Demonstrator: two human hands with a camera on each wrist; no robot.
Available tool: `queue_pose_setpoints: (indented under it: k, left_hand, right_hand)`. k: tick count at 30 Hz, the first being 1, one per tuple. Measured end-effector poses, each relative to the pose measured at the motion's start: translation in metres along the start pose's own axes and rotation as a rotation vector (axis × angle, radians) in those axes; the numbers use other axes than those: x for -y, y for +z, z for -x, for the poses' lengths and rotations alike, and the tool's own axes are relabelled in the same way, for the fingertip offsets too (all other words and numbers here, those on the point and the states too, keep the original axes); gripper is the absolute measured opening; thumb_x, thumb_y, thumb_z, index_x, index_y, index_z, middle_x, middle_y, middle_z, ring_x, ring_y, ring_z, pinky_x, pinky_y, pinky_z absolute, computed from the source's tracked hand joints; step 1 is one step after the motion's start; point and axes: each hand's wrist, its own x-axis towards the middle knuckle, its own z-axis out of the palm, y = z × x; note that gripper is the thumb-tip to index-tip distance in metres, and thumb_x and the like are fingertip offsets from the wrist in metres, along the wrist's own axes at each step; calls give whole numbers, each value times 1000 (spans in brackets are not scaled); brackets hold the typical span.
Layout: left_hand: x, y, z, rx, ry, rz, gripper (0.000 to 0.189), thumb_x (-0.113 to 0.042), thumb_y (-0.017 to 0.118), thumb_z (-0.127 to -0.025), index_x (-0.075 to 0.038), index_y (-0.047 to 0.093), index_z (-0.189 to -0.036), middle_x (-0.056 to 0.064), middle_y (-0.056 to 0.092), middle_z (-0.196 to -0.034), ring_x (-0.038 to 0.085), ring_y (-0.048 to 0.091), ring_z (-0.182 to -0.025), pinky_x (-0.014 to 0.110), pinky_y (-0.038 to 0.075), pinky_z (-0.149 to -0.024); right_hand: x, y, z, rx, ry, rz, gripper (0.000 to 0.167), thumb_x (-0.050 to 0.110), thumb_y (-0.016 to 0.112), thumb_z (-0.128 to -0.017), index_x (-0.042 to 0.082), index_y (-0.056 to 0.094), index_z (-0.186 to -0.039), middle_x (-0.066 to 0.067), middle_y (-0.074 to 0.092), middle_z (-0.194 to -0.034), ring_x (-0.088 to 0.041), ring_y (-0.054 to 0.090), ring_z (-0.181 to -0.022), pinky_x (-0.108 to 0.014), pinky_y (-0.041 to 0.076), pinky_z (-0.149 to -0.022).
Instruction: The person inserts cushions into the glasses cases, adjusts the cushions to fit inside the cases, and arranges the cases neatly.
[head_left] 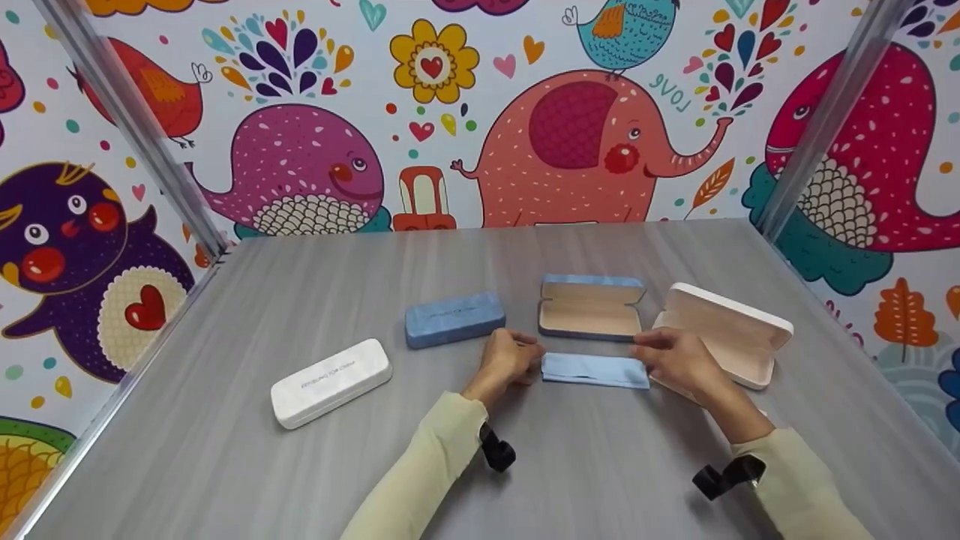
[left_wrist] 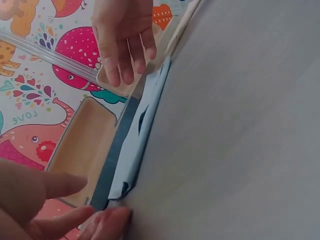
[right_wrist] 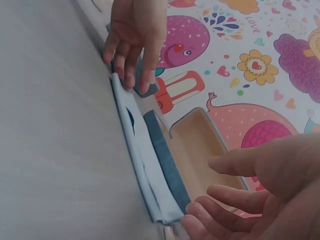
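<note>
A light blue cloth [head_left: 595, 371], folded into a flat strip, lies on the table between both hands. My left hand [head_left: 508, 358] is at the cloth's left end, fingers relaxed and nothing gripped. At the other end is my right hand [head_left: 679, 361], its fingers loosely extended beside the cloth in the right wrist view. Just behind the cloth stands an open blue glasses case [head_left: 590, 319] with a beige lining. An open white glasses case [head_left: 731, 334] is to the right, partly hidden by the right hand.
A closed blue glasses case [head_left: 455, 319] lies left of the open blue one. Farther left and nearer is a closed white glasses case [head_left: 331, 382]. Patterned panels with cartoon animals and metal posts [head_left: 821, 112] border the grey table [head_left: 225, 465].
</note>
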Motion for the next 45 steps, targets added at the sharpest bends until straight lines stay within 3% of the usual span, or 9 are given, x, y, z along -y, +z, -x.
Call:
queue_pose_setpoints:
  k: [3,6,13,22,30,33,36,41,45]
  left_hand:
    - [-3,3,-2,-17,12,-70,24,-16,75,-89,-4,73,-110,6,74,-98,12,66,-69,22,55,-51]
    - [-4,5,-2,-31,14,-136,25,-18,77,-87,-6,72,-109,6,73,-100,12,63,-66,22,52,-51]
    - [-1,8,-2,-47,78,-211,23,-18,82,-82,-8,75,-101,5,73,-101,14,62,-76,24,53,-62]
    - [1,13,-2,-80,151,-266,16,-11,85,-78,-10,76,-91,2,74,-94,14,62,-81,29,53,-73]
    - [0,11,0,-83,190,-337,10,-14,85,-79,-10,76,-81,1,72,-83,12,58,-73,25,48,-66]
    - [-1,8,1,-48,172,-310,10,-13,83,-80,-9,73,-81,1,70,-81,13,57,-71,23,45,-61]
    - [-2,3,1,15,168,-237,11,-14,80,-83,-7,71,-85,2,68,-84,13,57,-73,22,46,-61]
    - [-2,-9,-5,149,137,-30,16,-14,77,-86,-3,68,-94,1,62,-83,13,58,-75,26,55,-66]
    - [-2,-13,-10,218,76,103,16,-9,76,-87,-1,67,-99,2,62,-79,13,61,-67,30,59,-63]
  right_hand:
    - [-5,-1,-2,3,14,-15,44,11,67,-95,-15,55,-128,1,64,-91,-7,56,-74,-18,51,-61]
    - [-9,-1,-4,4,20,38,44,12,67,-95,-14,56,-128,-7,65,-98,-8,56,-76,-18,52,-61]
    - [-15,-2,-7,20,37,120,45,17,69,-94,-11,57,-128,-21,63,-116,-13,57,-84,-20,53,-64]
    - [-16,-1,-10,19,-11,167,42,11,73,-90,-14,60,-121,-9,63,-94,-11,54,-73,-21,50,-58]
    - [-15,2,-10,-13,-66,344,27,11,76,-85,-6,71,-106,-3,61,-78,-11,52,-65,-26,43,-59]
    - [-15,2,-8,-19,-93,375,20,13,77,-85,-4,72,-96,-5,65,-80,-13,52,-70,-27,43,-62]
    - [-14,0,-7,1,-85,331,18,15,77,-86,-2,72,-91,-3,65,-79,-13,53,-72,-26,43,-62]
    - [-11,-6,-9,107,-1,55,17,16,73,-90,1,67,-94,5,59,-75,-9,54,-69,-22,48,-61]
    - [-10,-10,-14,135,15,-71,15,15,72,-92,3,66,-96,8,58,-72,-7,55,-65,-20,50,-61]
